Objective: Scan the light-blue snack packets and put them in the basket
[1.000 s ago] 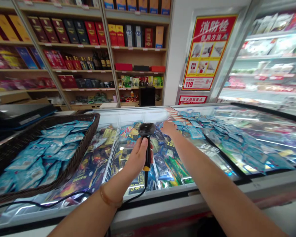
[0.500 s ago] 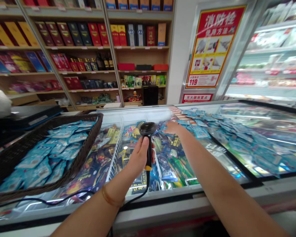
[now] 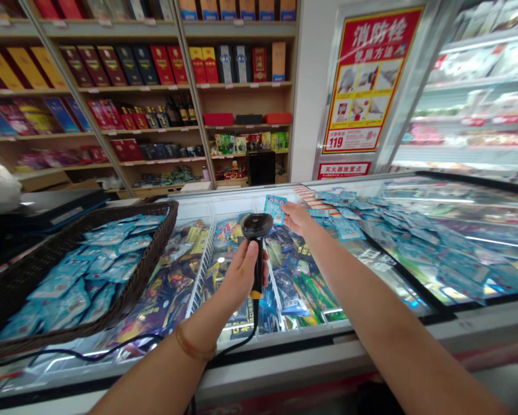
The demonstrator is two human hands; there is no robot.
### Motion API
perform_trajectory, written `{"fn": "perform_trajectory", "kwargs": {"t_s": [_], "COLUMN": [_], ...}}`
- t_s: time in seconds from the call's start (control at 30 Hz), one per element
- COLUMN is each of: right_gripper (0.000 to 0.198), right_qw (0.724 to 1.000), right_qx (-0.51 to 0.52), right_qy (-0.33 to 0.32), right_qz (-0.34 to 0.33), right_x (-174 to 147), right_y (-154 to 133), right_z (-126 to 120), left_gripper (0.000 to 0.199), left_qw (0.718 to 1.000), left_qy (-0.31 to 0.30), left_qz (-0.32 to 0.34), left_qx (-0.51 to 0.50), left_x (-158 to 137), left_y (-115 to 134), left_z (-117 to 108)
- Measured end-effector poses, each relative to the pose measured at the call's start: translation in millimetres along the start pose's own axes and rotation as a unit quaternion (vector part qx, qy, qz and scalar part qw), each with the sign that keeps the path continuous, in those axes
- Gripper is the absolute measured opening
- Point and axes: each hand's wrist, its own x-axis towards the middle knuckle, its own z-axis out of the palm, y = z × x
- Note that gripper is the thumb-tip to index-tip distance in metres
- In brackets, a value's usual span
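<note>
Left hand (image 3: pixel 242 270), grip wrapped round black plastic handheld scanner (image 3: pixel 258 225), partly hiding it. Right hand (image 3: pixel 297 218), grip pinching flat light-blue packet (image 3: pixel 274 208) near scanner, above white chest freezer (image 3: pixel 293 364); print unreadable.

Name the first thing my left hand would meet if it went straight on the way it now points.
Probably the small, rectangular, light-blue packet in your right hand, ahead of the black handheld scanner your left hand grips; depth is unclear.
</note>
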Motion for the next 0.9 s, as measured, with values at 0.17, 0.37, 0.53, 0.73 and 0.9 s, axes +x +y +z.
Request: {"fn": "perform_trajectory", "kwargs": {"t_s": [0.17,0.37,0.53,0.73,0.9], "right_gripper": [0.010,0.014,0.015,0.018,0.019], "right_qw": [0.998,0.996,0.996,0.997,0.997], "right_qx": [0.069,0.086,0.084,0.071,0.075], "right_qy": [0.002,0.008,0.000,0.004,0.008], "right_qz": [-0.007,-0.018,-0.020,-0.019,-0.023], "right_x": [-4,-8,-10,-10,-10], "right_y": [-4,-8,-10,-10,-10], "right_z": [10,16,20,20,20], "left_gripper": [0.064,0.065,0.065,0.061,0.059], "left_qw": [1.000,0.999,0.997,0.997,0.997], "left_qy": [-0.002,-0.021,-0.037,-0.047,-0.054], "left_qz": [-0.014,-0.030,-0.037,-0.028,-0.022], "left_qx": [0.014,0.034,0.053,0.058,0.054], "left_x": [-2,-8,-9,-8,-8], "left_y": [3,9,11,8,7], "left_z": [4,9,11,11,10]}}
